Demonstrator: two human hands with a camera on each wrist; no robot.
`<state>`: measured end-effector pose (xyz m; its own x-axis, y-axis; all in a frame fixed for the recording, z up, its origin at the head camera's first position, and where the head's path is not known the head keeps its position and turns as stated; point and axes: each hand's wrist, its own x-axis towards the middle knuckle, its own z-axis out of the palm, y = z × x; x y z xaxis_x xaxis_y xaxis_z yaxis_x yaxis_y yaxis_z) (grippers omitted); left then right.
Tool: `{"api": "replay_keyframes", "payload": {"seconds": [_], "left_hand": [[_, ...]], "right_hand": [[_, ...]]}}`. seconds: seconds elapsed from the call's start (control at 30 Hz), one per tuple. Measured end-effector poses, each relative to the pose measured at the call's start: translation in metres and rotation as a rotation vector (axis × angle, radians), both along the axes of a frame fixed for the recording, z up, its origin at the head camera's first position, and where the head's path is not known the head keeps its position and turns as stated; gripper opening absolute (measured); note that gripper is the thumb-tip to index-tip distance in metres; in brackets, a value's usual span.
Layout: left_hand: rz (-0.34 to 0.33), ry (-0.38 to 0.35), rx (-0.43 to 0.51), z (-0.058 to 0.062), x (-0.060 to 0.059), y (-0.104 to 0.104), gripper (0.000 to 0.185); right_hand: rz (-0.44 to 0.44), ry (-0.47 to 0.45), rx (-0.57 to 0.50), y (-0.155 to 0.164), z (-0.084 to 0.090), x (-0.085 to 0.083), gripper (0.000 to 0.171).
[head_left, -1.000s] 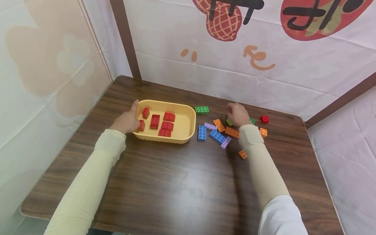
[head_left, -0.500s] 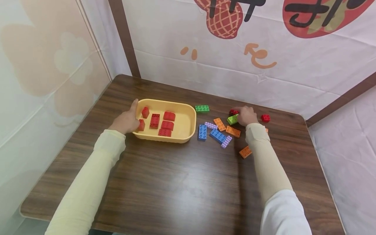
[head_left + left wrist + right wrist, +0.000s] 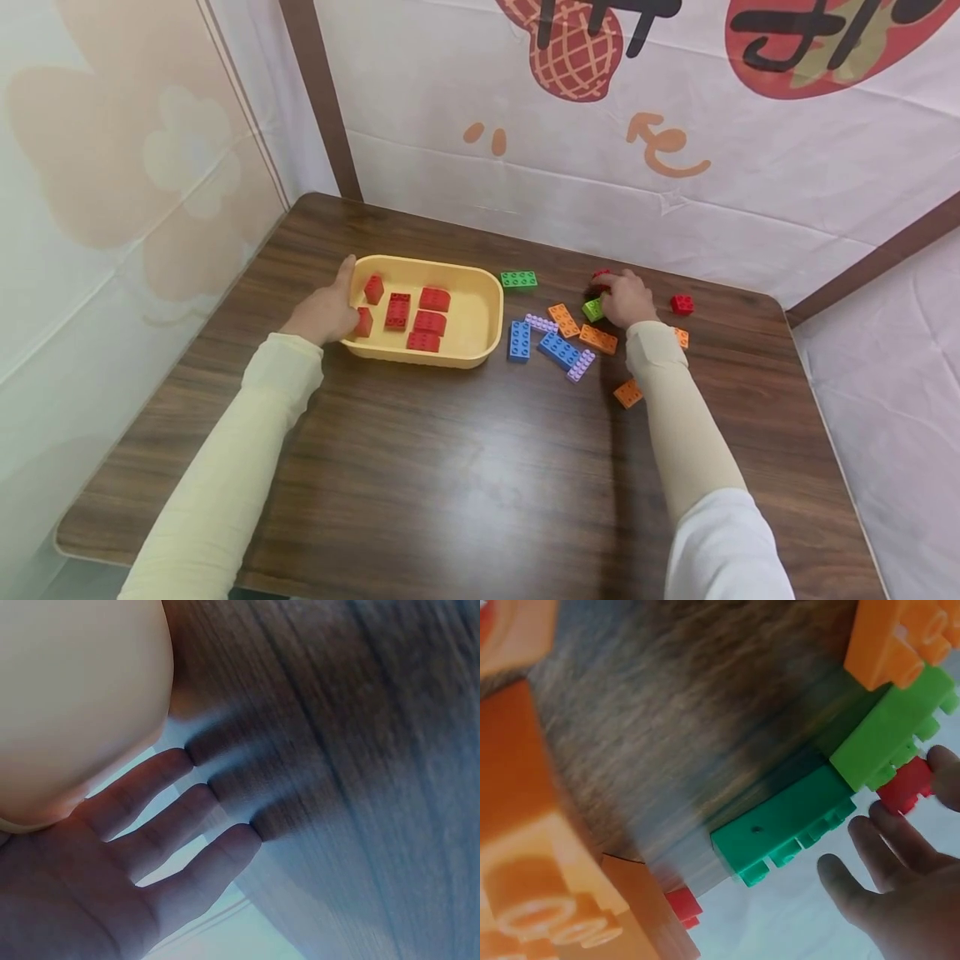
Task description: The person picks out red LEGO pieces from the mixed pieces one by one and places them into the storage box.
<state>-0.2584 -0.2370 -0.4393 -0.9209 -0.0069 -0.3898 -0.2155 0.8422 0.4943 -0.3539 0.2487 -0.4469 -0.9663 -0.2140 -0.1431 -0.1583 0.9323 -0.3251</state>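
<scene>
My left hand (image 3: 324, 312) grips the left end of a yellow plastic tray (image 3: 480, 354), thumb over its rim. In the left wrist view three fingers stretch along the outside of the tray (image 3: 82, 690), tips down by the table. Several red bricks (image 3: 397, 311) lie inside the tray. At the table's far side, my right hand (image 3: 628, 300) pinches a red brick (image 3: 906, 784) between thumb and fingers; the fingers partly cover it from above. A lime green brick (image 3: 593, 310) lies just in front, with a dark green brick (image 3: 784, 825) beside it in the right wrist view.
Between tray and right hand lie blue bricks (image 3: 519, 342), purple bricks (image 3: 581, 365), orange bricks (image 3: 598, 338) and a green brick (image 3: 518, 279). Another red brick (image 3: 682, 304) is to the right. A fabric wall (image 3: 570, 183) rises behind the wooden table (image 3: 420, 467).
My right hand first shifted right, uncovering the red and lime bricks, then its fingers closed over the red brick. My left hand has stayed at the tray.
</scene>
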Motion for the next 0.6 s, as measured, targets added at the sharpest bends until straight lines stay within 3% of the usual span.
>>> {"api": "replay_keyframes", "payload": {"seconds": [0.27, 0.6], "left_hand": [[-0.001, 0.015, 0.007, 0.001, 0.000, 0.000, 0.100], [-0.010, 0.011, 0.012, -0.001, 0.000, 0.000, 0.098]], "right_hand": [[-0.015, 0.252, -0.190, -0.002, 0.005, 0.004, 0.027], [-0.019, 0.370, -0.322, -0.010, 0.012, 0.012, 0.032]]}}
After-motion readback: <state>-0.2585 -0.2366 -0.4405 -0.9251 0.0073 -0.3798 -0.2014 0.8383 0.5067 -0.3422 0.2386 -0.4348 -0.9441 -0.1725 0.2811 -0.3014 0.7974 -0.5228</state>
